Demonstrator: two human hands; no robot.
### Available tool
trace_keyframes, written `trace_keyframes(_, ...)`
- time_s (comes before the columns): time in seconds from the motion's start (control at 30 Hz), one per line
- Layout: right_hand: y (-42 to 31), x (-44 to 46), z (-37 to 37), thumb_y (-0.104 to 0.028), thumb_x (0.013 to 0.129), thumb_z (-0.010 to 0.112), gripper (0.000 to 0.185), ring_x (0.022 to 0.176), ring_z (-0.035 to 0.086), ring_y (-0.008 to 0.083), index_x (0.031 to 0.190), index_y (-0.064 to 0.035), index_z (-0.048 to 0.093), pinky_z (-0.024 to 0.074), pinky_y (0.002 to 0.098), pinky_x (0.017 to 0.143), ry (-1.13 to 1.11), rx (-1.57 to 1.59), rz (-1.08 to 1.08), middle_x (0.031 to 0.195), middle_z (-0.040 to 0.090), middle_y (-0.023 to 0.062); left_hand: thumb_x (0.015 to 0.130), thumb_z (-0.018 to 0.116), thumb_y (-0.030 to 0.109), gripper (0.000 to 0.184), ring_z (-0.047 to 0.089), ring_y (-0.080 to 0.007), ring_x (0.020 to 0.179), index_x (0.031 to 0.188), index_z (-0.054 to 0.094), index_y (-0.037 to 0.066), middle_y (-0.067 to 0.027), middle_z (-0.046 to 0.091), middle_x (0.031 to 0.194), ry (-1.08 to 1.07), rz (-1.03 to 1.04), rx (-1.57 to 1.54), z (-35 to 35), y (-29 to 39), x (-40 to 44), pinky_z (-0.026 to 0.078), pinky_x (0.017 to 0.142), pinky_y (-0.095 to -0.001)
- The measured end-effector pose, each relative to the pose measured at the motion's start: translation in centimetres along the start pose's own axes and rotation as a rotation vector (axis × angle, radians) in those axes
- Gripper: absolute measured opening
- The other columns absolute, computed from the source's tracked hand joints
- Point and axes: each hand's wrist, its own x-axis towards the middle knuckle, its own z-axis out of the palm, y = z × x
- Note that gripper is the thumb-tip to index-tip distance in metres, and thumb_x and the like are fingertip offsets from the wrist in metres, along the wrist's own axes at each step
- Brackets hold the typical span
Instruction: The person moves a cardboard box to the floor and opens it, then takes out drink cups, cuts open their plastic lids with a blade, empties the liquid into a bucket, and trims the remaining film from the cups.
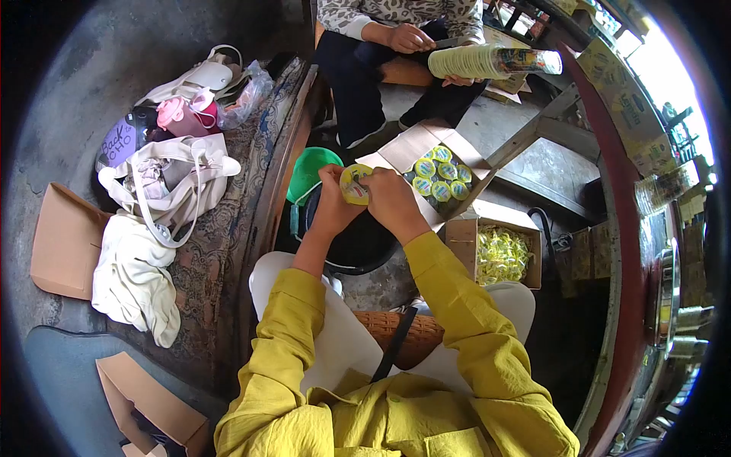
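Note:
Between my two hands is a sealed drink cup [355, 185] with a yellow printed lid, the lid facing me. My left hand [333, 204] grips its left side, and my right hand [392, 199] has its fingers on the right edge. Below them stands a dark bucket [365, 255], its inside in shadow. A green basin [311, 169] is just left of my left hand. Right of my right hand, an open cardboard box [396, 152] holds several upright cups [442, 174] with similar yellow lids.
Another box [461, 247] holds many small yellow-green packets [502, 255]. Opposite sits a person [403, 38] with a long stack of cups [468, 62]. Bags [171, 186] and a white cloth [131, 266] lie on the left bench. A wooden frame [560, 103] stands at right.

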Motion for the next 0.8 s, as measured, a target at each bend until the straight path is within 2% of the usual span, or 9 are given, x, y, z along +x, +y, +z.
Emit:
trace_keyframes(0.2, 0.5, -0.9, 0.6, 0.0, 0.067, 0.057, 0.021, 0.076, 0.058, 0.0315, 0.084, -0.0053, 0.066, 0.0482, 0.0387, 0.068, 0.011, 0.007, -0.041, 0.079, 0.058, 0.0157, 0.056, 0.078, 0.003, 0.068, 0.055, -0.0254, 0.086, 0.1, 0.025, 0.0, -0.0155, 0.049, 0.091, 0.062, -0.006, 0.043, -0.7, -0.3, 0.5, 0.044, 0.074, -0.0316)
trace_keyframes(0.33, 0.6, -2.0, 0.7, 0.0, 0.067, 0.057, 0.022, 0.073, 0.057, 0.0312, 0.086, -0.0055, 0.066, 0.0475, 0.0392, 0.067, 0.064, 0.043, -0.051, 0.074, 0.056, 0.0148, 0.055, 0.079, 0.005, 0.071, 0.055, -0.0269, 0.086, 0.102, 0.026, 0.0, -0.0165, 0.049, 0.092, 0.055, -0.079, 0.092, -1.0, -0.5, 0.6, 0.044, 0.075, -0.0329)
trace_keyframes(0.43, 1.2, -4.1, 0.1, 0.002, 0.067, 0.054, 0.02, 0.076, 0.057, 0.0314, 0.084, -0.002, 0.063, 0.0476, 0.0406, 0.067, 0.029, 0.137, -0.036, 0.083, 0.058, 0.0159, 0.055, 0.08, 0.006, 0.073, 0.054, -0.0267, 0.088, 0.104, 0.026, 0.0, -0.0162, 0.048, 0.094, 0.033, -0.077, 0.137, -1.0, -0.9, 0.4, 0.044, 0.076, -0.0332)
trace_keyframes(0.5, 2.1, -6.1, -0.2, 0.003, 0.067, 0.054, 0.022, 0.072, 0.057, 0.0317, 0.087, -0.0023, 0.063, 0.0473, 0.0392, 0.065, 0.077, 0.188, -0.023, 0.08, 0.057, 0.0156, 0.054, 0.081, 0.008, 0.077, 0.053, -0.0246, 0.091, 0.108, 0.026, 0.001, -0.0145, 0.047, 0.097, 0.026, -0.104, 0.173, -0.9, -1.1, 0.3, 0.044, 0.078, -0.0319)
trace_keyframes(0.53, 2.6, -7.4, -0.4, 0.003, 0.067, 0.054, 0.024, 0.07, 0.056, 0.0318, 0.088, -0.0025, 0.064, 0.0472, 0.0385, 0.064, 0.101, 0.213, -0.016, 0.078, 0.057, 0.0154, 0.055, 0.08, 0.008, 0.076, 0.053, -0.0265, 0.091, 0.108, 0.026, 0.0, -0.0158, 0.047, 0.096, 0.009, -0.108, 0.177, -0.8, -1.3, 0.2, 0.043, 0.078, -0.0328)
trace_keyframes(0.63, 4.6, -12.0, -0.9, 0.004, 0.066, 0.055, 0.028, 0.064, 0.056, 0.0301, 0.092, -0.0033, 0.063, 0.0475, 0.0343, 0.062, 0.087, 0.372, 0.155, 0.075, 0.057, 0.0159, 0.057, 0.078, 0.009, 0.073, 0.052, -0.0311, 0.092, 0.108, 0.027, -0.002, -0.0194, 0.047, 0.096, -0.042, -0.108, 0.169, 0.1, -2.6, 0.0, 0.042, 0.08, -0.035)
trace_keyframes(0.7, 7.4, -15.3, 1.0, 0.005, 0.065, 0.058, 0.03, 0.06, 0.057, 0.0243, 0.094, -0.0036, 0.063, 0.0474, 0.0295, 0.059, 0.188, 0.461, 0.253, 0.074, 0.059, 0.0138, 0.059, 0.077, 0.009, 0.072, 0.051, -0.0328, 0.095, 0.109, 0.028, -0.002, -0.0213, 0.046, 0.099, -0.093, -0.099, 0.14, 0.9, -4.7, -0.4, 0.041, 0.081, -0.0356)
trace_keyframes(0.73, 8.4, -16.6, 1.3, 0.005, 0.065, 0.06, 0.03, 0.061, 0.058, 0.0222, 0.094, -0.0036, 0.063, 0.0476, 0.0285, 0.058, 0.195, 0.481, 0.294, 0.075, 0.06, 0.013, 0.058, 0.075, 0.007, 0.069, 0.048, -0.0368, 0.097, 0.109, 0.029, -0.001, -0.0233, 0.043, 0.104, -0.092, -0.087, 0.253, 1.3, -5.1, -0.8, 0.041, 0.083, -0.0368)
trace_keyframes(0.8, 9.9, -18.7, 1.6, 0.005, 0.065, 0.063, 0.03, 0.062, 0.059, 0.0181, 0.093, -0.0034, 0.063, 0.0482, 0.0266, 0.057, 0.212, 0.524, 0.378, 0.076, 0.061, 0.0113, 0.058, 0.073, 0.006, 0.067, 0.047, -0.0392, 0.098, 0.11, 0.03, 0.0, -0.0233, 0.042, 0.106, -0.125, -0.02, 0.319, 1.9, -6.4, -1.6, 0.041, 0.083, -0.0381)
